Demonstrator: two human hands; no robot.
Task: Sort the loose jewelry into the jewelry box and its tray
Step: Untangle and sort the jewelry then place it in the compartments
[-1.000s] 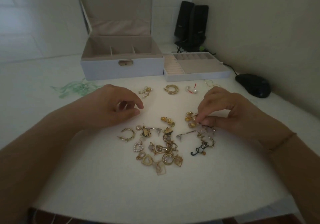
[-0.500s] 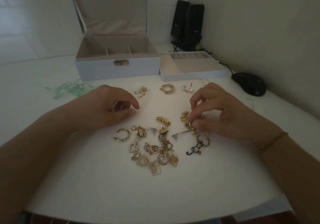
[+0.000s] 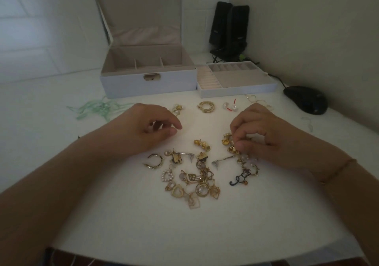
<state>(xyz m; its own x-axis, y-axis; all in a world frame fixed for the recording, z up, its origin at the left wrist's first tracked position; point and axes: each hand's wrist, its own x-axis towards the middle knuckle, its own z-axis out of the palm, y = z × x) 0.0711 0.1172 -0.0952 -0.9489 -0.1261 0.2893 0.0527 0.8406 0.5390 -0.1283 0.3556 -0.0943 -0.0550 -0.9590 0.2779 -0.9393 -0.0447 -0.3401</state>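
A heap of loose gold jewelry [image 3: 196, 177] lies on the white table in front of me. My right hand [image 3: 260, 136] pinches a small gold earring [image 3: 232, 149] at the heap's right edge. My left hand [image 3: 147, 130] rests on the table left of the heap, fingers loosely curled and holding nothing. The white jewelry box [image 3: 147, 85] stands behind with its lid up and empty compartments. Its tray [image 3: 235, 89] sits beside it on the right.
A gold chain ring [image 3: 206, 107], a pearl earring pair [image 3: 229, 106] and another gold piece [image 3: 177, 108] lie before the box. Green ribbon [image 3: 98, 108] lies at the left. A black mouse [image 3: 305, 99] and black speakers [image 3: 228, 29] stand at the right.
My right hand's fingertips have closed in on the gold earring at the heap's right edge. The left hand has stayed in place.
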